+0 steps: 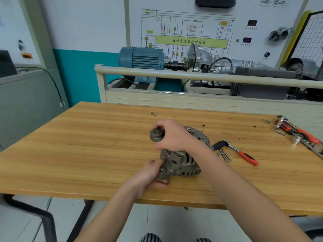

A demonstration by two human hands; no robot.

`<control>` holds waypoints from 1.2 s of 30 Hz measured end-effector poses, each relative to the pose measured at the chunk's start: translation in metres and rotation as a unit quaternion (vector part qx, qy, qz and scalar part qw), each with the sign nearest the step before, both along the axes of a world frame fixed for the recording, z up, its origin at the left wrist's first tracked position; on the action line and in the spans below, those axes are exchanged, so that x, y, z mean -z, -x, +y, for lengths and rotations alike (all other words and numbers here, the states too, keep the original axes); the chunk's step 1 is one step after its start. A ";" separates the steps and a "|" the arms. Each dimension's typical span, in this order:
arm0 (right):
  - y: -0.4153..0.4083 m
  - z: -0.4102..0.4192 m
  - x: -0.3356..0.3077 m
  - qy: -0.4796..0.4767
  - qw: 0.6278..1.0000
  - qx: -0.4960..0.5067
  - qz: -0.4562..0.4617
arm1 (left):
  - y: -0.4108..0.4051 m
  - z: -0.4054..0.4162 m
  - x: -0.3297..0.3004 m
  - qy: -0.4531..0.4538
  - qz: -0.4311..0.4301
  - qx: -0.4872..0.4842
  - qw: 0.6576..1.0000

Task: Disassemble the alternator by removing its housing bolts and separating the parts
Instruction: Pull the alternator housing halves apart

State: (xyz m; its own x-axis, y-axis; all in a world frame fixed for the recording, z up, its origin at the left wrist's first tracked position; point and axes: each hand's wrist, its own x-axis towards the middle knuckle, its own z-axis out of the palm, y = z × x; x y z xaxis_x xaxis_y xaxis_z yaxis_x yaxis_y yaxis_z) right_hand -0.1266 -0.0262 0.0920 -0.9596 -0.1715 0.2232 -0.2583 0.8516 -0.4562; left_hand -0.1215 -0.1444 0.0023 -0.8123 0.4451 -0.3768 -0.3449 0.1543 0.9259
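Observation:
A grey metal alternator lies on its side in the middle of the wooden table. Its pulley points to the upper left. My right hand grips the pulley from the right side. My left hand holds the mounting lug at the near lower corner of the housing. Part of the housing's rear rim shows beyond my right wrist. Several loose long bolts lie on the table just right of the alternator.
A ratchet wrench with a red handle lies right of the bolts. More red-handled tools and a socket sit at the table's far right edge. Behind the table stands a trainer bench with a blue motor and a gearbox.

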 end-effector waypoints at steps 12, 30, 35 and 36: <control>0.003 -0.003 0.006 0.052 0.998 0.032 0.013 | -0.007 0.004 0.007 -0.059 0.082 0.030 0.994; -0.013 0.067 -0.014 0.147 0.982 0.108 0.045 | 0.034 -0.007 -0.005 0.083 0.156 -0.002 0.984; -0.029 0.083 0.019 0.253 0.956 0.148 -0.016 | 0.040 0.011 -0.038 -0.180 0.160 -0.070 0.968; -0.029 0.084 0.025 0.271 0.951 0.146 -0.005 | 0.042 0.018 -0.042 -0.219 0.127 -0.091 0.963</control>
State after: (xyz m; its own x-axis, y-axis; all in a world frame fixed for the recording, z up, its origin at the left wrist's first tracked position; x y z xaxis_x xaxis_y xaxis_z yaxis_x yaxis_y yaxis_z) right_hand -0.0977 0.0573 0.0669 -0.9511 0.2409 0.1933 -0.0398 0.5252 -0.8500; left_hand -0.1634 -0.1264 0.0448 -0.9332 0.3576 0.0365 -0.0825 -0.3118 0.9466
